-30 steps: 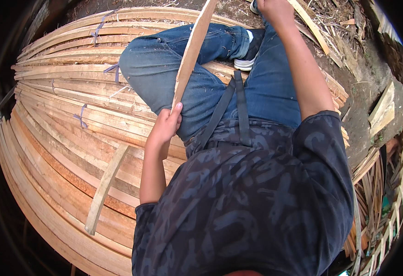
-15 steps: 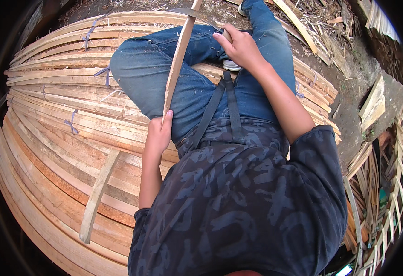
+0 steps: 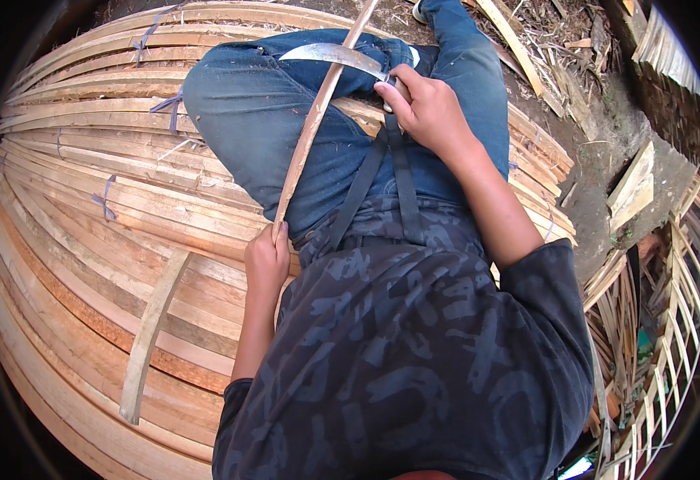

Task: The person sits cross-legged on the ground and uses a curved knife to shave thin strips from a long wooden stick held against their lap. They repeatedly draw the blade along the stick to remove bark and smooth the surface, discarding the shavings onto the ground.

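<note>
My left hand (image 3: 268,258) is closed round the near end of a long, thin wooden strip (image 3: 308,132), which slants up and away to the right across my bent leg. In my right hand (image 3: 431,110) is the handle of a sickle (image 3: 335,56) with a curved, shiny blade. Its blade lies across the strip's far part, tip pointing left. Small shavings show along the strip's edge near the middle. The far end of the strip runs out of the top of the picture.
Bundled wooden slats (image 3: 86,200), tied with purple string (image 3: 105,200), spread under and left of me. A short loose piece of wood (image 3: 151,340) lies across them. Right are a wood offcut (image 3: 632,188) on the ground and a slatted lattice (image 3: 670,352). Wood scraps litter the far ground.
My right hand and the sickle have come nearer to me along the strip. My left hand has drawn the strip's near end slightly lower, still gripping it.
</note>
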{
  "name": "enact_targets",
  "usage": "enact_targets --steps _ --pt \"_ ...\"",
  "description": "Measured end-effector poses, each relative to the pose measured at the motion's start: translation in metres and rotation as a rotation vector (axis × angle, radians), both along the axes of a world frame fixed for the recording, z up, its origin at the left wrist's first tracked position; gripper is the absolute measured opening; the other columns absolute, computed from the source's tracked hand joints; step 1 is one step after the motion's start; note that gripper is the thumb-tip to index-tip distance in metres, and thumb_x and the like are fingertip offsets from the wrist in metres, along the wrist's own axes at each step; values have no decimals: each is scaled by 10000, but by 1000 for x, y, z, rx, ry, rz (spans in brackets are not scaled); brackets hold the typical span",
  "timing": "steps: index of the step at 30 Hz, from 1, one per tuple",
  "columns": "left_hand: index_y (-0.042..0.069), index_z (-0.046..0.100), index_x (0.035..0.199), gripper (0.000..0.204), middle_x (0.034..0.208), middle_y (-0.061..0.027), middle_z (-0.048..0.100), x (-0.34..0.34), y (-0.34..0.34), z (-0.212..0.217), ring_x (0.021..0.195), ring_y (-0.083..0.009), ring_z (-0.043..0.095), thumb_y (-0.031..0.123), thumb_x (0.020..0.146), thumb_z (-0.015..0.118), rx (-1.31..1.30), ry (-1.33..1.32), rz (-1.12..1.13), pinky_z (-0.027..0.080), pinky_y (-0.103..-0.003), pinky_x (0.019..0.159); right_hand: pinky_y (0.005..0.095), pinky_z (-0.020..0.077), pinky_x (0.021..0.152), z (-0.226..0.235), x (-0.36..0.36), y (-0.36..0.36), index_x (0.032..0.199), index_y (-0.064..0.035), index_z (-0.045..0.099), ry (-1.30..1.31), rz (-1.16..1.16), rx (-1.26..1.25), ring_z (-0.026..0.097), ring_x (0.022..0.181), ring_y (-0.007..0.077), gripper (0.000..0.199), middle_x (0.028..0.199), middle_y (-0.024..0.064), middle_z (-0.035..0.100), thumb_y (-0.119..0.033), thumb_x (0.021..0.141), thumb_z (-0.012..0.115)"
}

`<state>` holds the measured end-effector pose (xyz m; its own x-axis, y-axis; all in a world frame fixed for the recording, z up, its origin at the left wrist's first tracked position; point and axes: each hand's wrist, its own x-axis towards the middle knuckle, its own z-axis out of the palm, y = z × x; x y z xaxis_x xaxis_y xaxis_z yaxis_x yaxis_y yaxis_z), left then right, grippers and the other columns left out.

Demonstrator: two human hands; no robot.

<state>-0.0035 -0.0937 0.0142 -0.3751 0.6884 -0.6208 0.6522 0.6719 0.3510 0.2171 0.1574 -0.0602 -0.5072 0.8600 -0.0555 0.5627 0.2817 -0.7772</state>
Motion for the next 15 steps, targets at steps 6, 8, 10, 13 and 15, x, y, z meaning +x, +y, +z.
enact_targets --steps 6,8,10,13,15 --pt "-47 583 710 384 605 -270 551 0 -3 -22 579 -445 563 251 945 524 68 -26 31 415 -475 532 410 485 492 9 12 23 818 -98 555 -168 75 232 619 565 318 338 578 81 605 -425 892 601" --pt "-47 587 705 389 601 -266 549 -1 -2 -28 569 -440 560 257 940 530 111 -67 71 417 -466 527 404 477 480 5 17 35 791 -108 538 -190 60 294 617 559 311 351 573 76 597 -440 888 599" --pt "-46 592 710 385 600 -264 548 0 -1 -29 570 -439 561 258 939 533 85 -80 90 419 -462 526 390 469 467 7 23 46 772 -113 524 -244 111 417 614 552 302 368 594 71 603 -455 886 595" --pt "-44 597 713 379 596 -263 544 -3 -2 -31 571 -437 563 259 934 540 74 -97 106 420 -460 523 382 465 484 12 24 55 830 -106 558 -303 176 478 609 560 300 316 604 73 589 -411 883 623" --pt "-43 593 707 374 596 -264 545 -3 -1 -32 569 -437 562 253 929 546 96 -119 125 420 -460 521 380 463 494 16 25 61 863 -106 578 -342 193 496 606 561 298 291 608 72 582 -392 884 633"
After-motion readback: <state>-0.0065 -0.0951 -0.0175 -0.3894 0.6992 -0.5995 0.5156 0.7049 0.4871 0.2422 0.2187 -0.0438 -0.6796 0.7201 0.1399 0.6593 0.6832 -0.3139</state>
